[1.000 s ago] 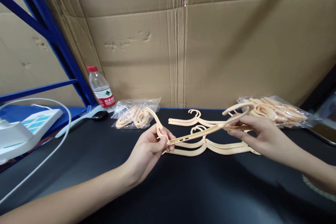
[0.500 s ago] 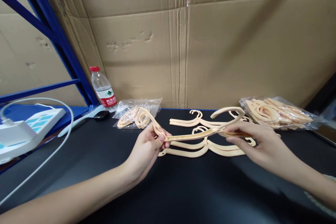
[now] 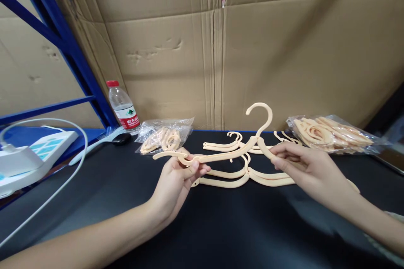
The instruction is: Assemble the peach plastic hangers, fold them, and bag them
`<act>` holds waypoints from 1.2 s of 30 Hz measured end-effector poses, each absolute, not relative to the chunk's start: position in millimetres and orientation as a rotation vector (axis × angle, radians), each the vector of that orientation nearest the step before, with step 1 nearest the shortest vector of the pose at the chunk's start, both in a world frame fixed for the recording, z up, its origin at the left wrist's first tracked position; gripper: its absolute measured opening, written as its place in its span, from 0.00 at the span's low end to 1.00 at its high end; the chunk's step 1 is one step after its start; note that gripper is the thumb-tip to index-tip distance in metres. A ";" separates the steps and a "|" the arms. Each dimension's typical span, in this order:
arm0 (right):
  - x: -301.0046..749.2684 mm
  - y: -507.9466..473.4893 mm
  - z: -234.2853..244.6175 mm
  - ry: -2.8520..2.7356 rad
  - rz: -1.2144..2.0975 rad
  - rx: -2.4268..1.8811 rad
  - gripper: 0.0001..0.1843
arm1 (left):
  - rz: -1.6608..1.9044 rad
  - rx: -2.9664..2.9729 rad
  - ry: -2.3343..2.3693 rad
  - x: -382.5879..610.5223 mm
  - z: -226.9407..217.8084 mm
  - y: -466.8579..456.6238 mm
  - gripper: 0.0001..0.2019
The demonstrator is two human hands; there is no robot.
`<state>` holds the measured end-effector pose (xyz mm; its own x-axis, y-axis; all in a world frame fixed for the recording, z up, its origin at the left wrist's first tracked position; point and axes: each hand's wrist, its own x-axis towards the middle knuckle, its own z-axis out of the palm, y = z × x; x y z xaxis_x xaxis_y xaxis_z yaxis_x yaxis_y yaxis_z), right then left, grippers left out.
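Note:
A cream plastic folding hanger (image 3: pixel 232 155) is held above the black table, its hook pointing up. My left hand (image 3: pixel 178 180) pinches its left arm near a joint, where a short end piece sticks out to the left. My right hand (image 3: pixel 306 168) grips the right arm, hiding part of it; a tip shows past the wrist. Below and behind, on the table, lie matching hangers (image 3: pixel 224 183) with their arms spread. Farther back another group of hangers (image 3: pixel 221 147) rests, partly covered by the held one.
A clear bag of cream parts (image 3: pixel 172 138) lies at the back left, a fuller bag (image 3: pixel 331 134) at the back right. A water bottle (image 3: pixel 126 109) stands near the blue rack (image 3: pixel 67 50). A white power strip (image 3: pixel 47 151) with a cable sits left. Cardboard (image 3: pixel 164 59) rises behind.
The held hanger has turned so its hook stands upright and faces me flat. Its left end piece has swung down from pointing up to lying nearly level.

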<state>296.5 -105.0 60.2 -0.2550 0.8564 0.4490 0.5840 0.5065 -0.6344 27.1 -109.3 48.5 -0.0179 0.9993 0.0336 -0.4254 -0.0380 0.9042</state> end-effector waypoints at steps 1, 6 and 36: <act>296.3 -103.9 59.8 -1.926 0.482 -1.179 0.12 | 1.414 0.877 0.877 27.5 48.0 -110.2 0.10; 299.7 -99.9 62.5 -1.850 0.489 -1.186 0.13 | 1.185 0.946 0.887 33.3 42.2 -121.8 0.09; 300.4 -102.0 46.2 -2.572 0.290 -1.533 0.08 | 0.135 2.883 0.842 29.7 36.6 -143.5 0.33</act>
<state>300.4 -102.0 46.2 -0.4738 0.8805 0.0161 0.8548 0.4642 -0.2321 29.7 -143.5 36.6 0.8398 0.5409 0.0479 0.5288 -0.8347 0.1540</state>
